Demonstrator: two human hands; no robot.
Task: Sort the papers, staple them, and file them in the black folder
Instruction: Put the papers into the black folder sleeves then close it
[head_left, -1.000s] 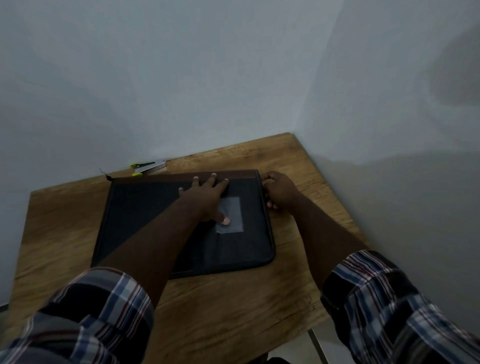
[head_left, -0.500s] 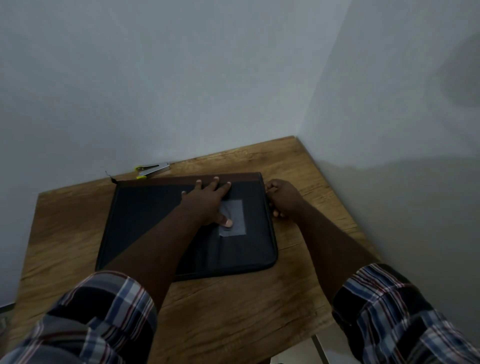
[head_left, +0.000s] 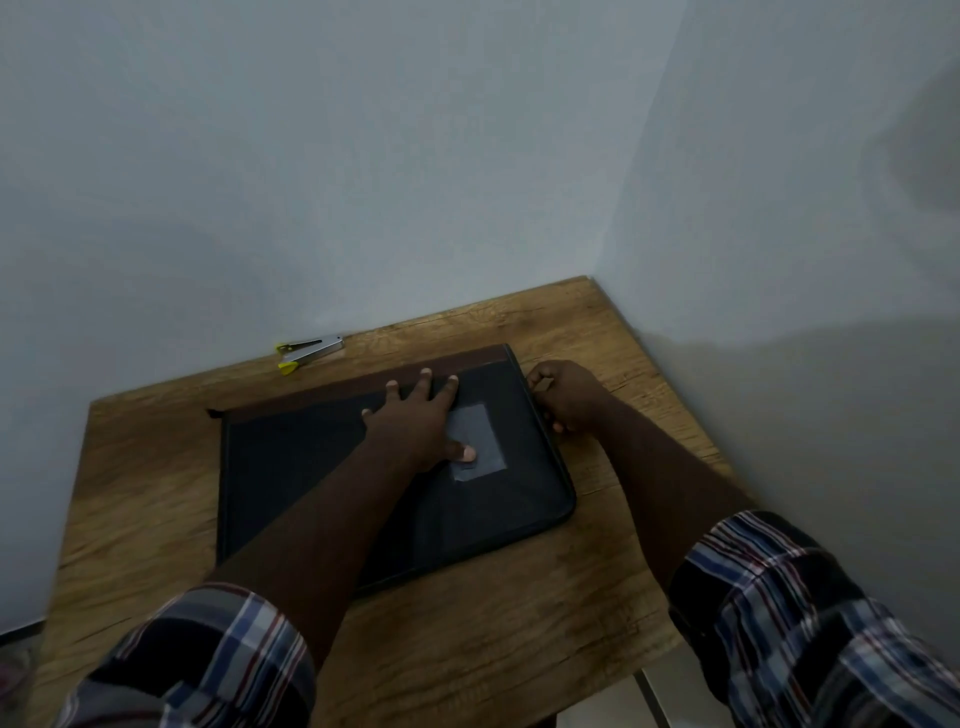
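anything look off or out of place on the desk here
Nothing stands out. The black folder lies flat and closed on the wooden table, left hand pressing it, right hand at its edge; the stapler sits behind.

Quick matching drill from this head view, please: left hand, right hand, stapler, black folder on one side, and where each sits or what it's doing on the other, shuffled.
Things:
1. left hand
2. right hand
3. stapler
4. black folder

Places or states:
A. by the back wall, apart from the folder
B. lying shut on the wooden table
C. flat on the folder's cover
D. curled at the folder's right edge

Pairs: 1-C, 2-D, 3-A, 4-B
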